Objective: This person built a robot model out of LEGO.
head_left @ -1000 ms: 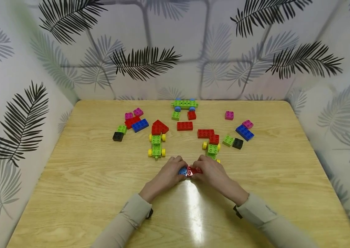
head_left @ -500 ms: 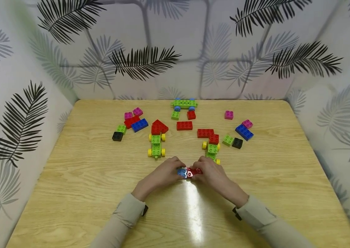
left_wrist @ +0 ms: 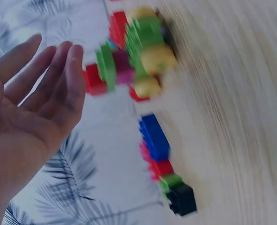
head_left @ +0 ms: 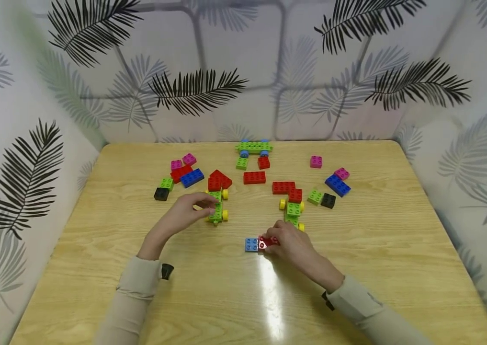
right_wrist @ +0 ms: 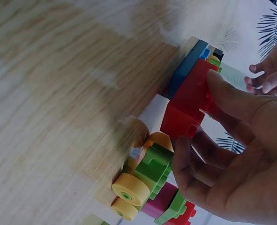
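My right hand pinches a red toy brick between thumb and fingers near the middle of the table. A light-blue brick shows past the left end of the red one; in the right wrist view this blue brick lies on the table side of the red brick. My left hand is raised with relaxed, slightly bent fingers and nothing in them. In the head view it overlaps the left green toy car with yellow wheels. The left wrist view shows that hand beside the car.
A second green car with yellow wheels stands just beyond my right hand. At the back edge is a green wheeled base with blue wheels. Loose bricks lie left and right, including a blue brick and a black brick.
My left hand has let go of the light-blue brick and moved left and up toward the left car. My right hand stays on the red brick.
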Demonstrator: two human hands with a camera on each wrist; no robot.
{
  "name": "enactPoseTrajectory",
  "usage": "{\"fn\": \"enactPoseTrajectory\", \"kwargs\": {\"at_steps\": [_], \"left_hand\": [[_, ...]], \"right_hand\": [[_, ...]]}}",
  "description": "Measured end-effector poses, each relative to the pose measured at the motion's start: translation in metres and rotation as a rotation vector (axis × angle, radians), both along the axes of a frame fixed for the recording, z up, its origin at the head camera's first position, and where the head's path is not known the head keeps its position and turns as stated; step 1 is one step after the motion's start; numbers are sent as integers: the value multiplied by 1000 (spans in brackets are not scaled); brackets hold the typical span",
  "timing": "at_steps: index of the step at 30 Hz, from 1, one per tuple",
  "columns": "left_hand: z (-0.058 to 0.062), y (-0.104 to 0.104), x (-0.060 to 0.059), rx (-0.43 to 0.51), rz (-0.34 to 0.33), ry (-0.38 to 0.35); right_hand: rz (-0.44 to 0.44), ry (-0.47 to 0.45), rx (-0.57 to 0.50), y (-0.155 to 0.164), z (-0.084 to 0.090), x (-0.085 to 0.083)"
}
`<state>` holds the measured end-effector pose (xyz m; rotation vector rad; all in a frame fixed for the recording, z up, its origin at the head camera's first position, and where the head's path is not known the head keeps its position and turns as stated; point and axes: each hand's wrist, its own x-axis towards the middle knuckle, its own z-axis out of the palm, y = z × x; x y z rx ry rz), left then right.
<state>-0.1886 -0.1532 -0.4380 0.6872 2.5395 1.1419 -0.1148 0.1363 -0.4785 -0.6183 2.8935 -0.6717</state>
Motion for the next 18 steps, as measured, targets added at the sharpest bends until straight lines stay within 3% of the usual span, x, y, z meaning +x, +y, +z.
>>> {"fn": "enactPoseTrajectory", "kwargs": {"at_steps": [5, 8, 11, 18], "left_hand": [[-6, -15, -28, -30, 150, 78], [-11, -18, -47, -46, 195, 96], [-16, -15, -65, -96, 160, 117], [-30, -4, -104, -195, -36, 224]], "right_hand": [[0, -13, -13, 1, 0, 1], [-4, -26, -16, 1, 0, 2], [-5, -25, -8, 2, 0, 4], [1, 10, -23, 3, 3, 4]]}}
